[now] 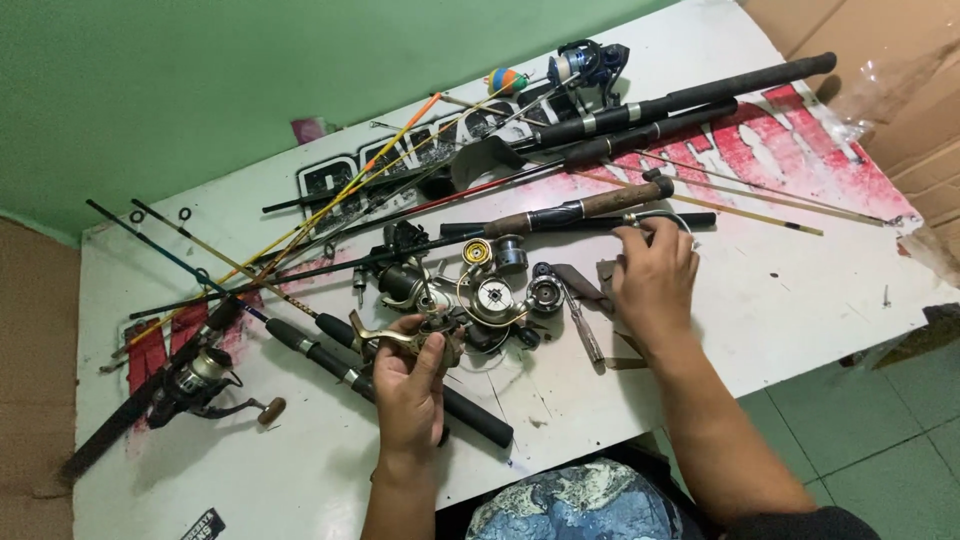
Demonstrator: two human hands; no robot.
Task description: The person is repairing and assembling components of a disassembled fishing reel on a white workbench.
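Left hand: the left hand [408, 385] sits at 6 o'clock of the parts cluster, fingers curled shut around a gold-coloured reel body [405, 338], thumb laid over its top.
Reel body position: held just above the white table [800, 300], touching the black foam rod handle [470, 412] or just over it; which one cannot be told.
Right hand: the right hand [655, 275] lies at 3 o'clock of the cluster, fingers bent down, tips on a thin wire bail arm [660, 215]; whether it is pinched cannot be told.
Loose parts: spool [494, 295], small gears and a metal tool [582, 325] lie between the hands.
Rods: a bundle of fishing rods [640, 110] fans from 9 to 1 o'clock.
Assembled reels: one black spinning reel [195, 380] at 8 o'clock, one blue reel [585, 65] at 12 o'clock.
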